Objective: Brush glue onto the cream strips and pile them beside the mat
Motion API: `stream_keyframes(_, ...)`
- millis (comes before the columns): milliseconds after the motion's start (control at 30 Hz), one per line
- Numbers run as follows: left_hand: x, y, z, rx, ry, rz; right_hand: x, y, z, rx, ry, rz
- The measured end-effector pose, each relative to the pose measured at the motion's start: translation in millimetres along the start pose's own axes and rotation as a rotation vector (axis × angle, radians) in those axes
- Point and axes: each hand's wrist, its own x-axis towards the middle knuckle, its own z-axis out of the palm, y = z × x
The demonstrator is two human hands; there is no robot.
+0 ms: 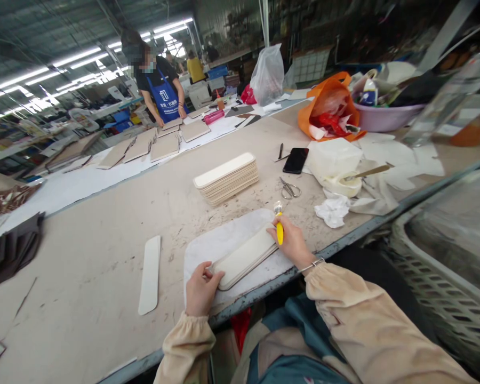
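Observation:
A small stack of long off-white strips with rounded ends [242, 260] lies on a pale sheet [200, 246] at the table's near edge. My left hand [203, 288] is closed at the stack's left end, its thumb and fingertips on the top strip. In my right hand [291, 240] is a yellow-handled tool [280, 232] that looks like a small brush, its whitish head pointing away from me. The fingertips of that hand also touch the stack's right end. A single loose strip [149, 274] lies apart on the left.
A taller stack of strips [226, 178] stands beyond the sheet. Scissors [290, 188], a black phone [296, 160], a white tub [334, 162] and crumpled paper [332, 209] lie to the right. An orange bag [310, 114] is behind them. Across the table stands a co-worker in a blue apron [166, 100].

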Motion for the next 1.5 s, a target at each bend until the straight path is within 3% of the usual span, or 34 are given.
stream_keyframes(733, -3, 2, -1.1, -0.048, -0.014, -0.105, 2, 7, 0, -0.073, -0.028, -0.01)
stream_keyframes(867, -1, 7, -3.4, -0.012, -0.059, -0.129, -4, -8, -3, -0.054, -0.037, -0.245)
stream_keyframes(967, 1, 9, -4.2, 0.0, -0.092, -0.133, -18, -26, -1, -0.018, -0.212, -0.499)
stream_keyframes(1067, 3, 7, -3.4, 0.033, -0.117, -0.141, -29, -36, 3, -0.048, -0.379, -0.607)
stream_keyframes(1167, 4, 6, -2.6, 0.068, -0.11, -0.135, -29, -29, 1, -0.114, -0.393, -0.536)
stream_keyframes(1333, 3, 9, -3.3, 0.066, -0.111, -0.121, -12, -2, -11, -0.168, -0.221, -0.322)
stream_keyframes(1500, -6, 11, -2.7, -0.014, -0.052, -0.086, -3, 11, -14, -0.054, -0.107, -0.107)
